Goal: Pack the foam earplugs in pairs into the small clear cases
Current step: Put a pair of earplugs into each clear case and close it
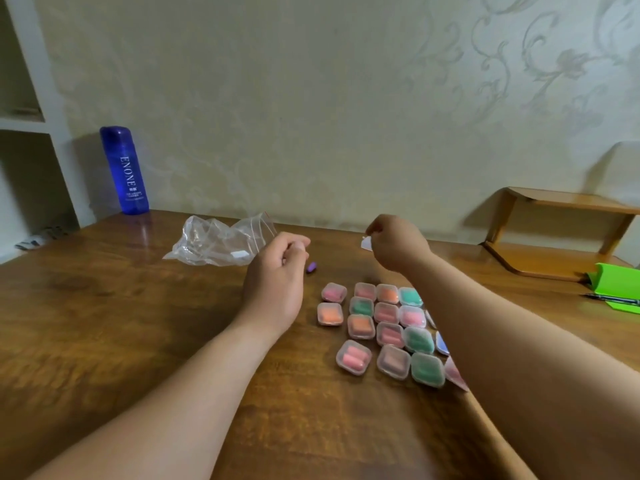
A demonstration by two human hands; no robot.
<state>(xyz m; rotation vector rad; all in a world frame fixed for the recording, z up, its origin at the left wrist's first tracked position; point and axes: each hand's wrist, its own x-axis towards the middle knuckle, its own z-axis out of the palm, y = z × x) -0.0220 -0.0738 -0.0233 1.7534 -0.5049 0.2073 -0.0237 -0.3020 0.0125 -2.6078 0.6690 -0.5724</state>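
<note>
Closed cases of paired earplugs lie beside the left hand, which is curled so its hold cannot be told; the right hand pinches a clear case.

Right forearm overlies the right side of the block of filled cases; there a blue case and a pink case show as slivers only.

Beyond the block, right hand pinches a small pale piece, mostly behind its fingers; kind unclear.

Beyond-left of the block, purple earplug half behind left hand; curled fingers hide any contents.

Far right of the block, green object cut by the frame edge.
</note>
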